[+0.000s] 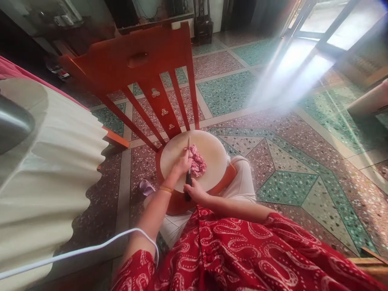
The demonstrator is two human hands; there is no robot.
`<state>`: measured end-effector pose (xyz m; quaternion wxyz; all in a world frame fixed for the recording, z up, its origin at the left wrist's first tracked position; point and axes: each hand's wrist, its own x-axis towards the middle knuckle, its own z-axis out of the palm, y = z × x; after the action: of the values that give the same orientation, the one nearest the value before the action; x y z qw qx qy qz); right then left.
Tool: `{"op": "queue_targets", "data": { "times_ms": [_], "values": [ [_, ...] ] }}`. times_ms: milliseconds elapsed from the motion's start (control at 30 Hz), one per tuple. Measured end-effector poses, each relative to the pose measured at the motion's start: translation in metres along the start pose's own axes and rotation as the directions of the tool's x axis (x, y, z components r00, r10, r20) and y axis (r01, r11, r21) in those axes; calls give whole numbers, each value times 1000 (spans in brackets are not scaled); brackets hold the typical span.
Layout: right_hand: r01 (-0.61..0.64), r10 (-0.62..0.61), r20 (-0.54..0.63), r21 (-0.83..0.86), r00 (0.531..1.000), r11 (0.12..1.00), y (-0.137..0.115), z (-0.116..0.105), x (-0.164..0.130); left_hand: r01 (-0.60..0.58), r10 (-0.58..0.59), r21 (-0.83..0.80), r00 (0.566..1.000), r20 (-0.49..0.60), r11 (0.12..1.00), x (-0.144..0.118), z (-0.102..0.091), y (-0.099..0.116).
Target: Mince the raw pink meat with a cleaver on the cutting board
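The right hand [196, 191] closes round a black-handled metal knife [188, 178], presumably for control; the left hand [183, 163] bends its fingers at the blade [189, 141], their hold unclear; pink minced meat [199, 162] lies alongside on a round cream board [216, 157], a red wooden chair [151, 70] seemingly serving as worktop.

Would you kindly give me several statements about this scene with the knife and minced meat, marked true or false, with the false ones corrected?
1. The right hand holds the knife. True.
2. The minced meat lies in a bowl. False: the minced meat lies on a round chopping board.
3. The chopping board rests on a wooden chair. True.
4. The bangle is on the right arm. False: the bangle is on the left arm.
5. The knife's tip points toward the person's body. False: it points away from the body, toward the chair's back.
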<state>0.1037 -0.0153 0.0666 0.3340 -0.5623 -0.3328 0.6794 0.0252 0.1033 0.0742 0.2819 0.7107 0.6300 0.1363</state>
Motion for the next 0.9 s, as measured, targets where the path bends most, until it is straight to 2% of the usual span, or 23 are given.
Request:
{"op": "queue_targets", "data": {
  "times_ms": [67,133,200,267,367,500,600,700,833,867,900],
  "values": [
    [-62,63,-17,90,998,994,4,-27,-7,-34,17,173,995,101,984,-7,21,23],
    [-86,92,-51,119,994,989,7,-53,-11,-53,8,270,987,163,961,-14,39,44],
    [-100,108,-58,116,993,988,7,-75,-14,-48,4,292,989,150,955,-22,48,57],
    [-95,99,-30,108,995,990,5,-91,-16,-71,47,240,994,101,968,-31,45,58],
    [-34,33,21,63,999,997,0,-107,-17,-86,92,97,994,-64,992,-51,27,35],
    [180,-180,11,-160,984,970,-12,-122,-21,49,-75,-99,957,-281,994,-84,11,-24],
    [338,-343,46,-335,938,879,-31,-129,-27,87,-143,-177,931,-335,980,-106,18,-59],
    [437,-465,67,-477,883,762,-52,-131,-31,113,-169,-188,934,-316,976,-117,32,-69],
    [572,-684,84,-627,725,529,-56,-128,-22,97,-166,-213,926,-338,972,-118,46,-64],
    [571,-687,110,-657,719,493,-52,-128,-17,72,-151,-225,922,-356,972,-116,48,-64],
    [547,-653,142,-690,744,473,-47,-129,-12,52,-140,-235,917,-374,971,-115,51,-64]
  ]
}}
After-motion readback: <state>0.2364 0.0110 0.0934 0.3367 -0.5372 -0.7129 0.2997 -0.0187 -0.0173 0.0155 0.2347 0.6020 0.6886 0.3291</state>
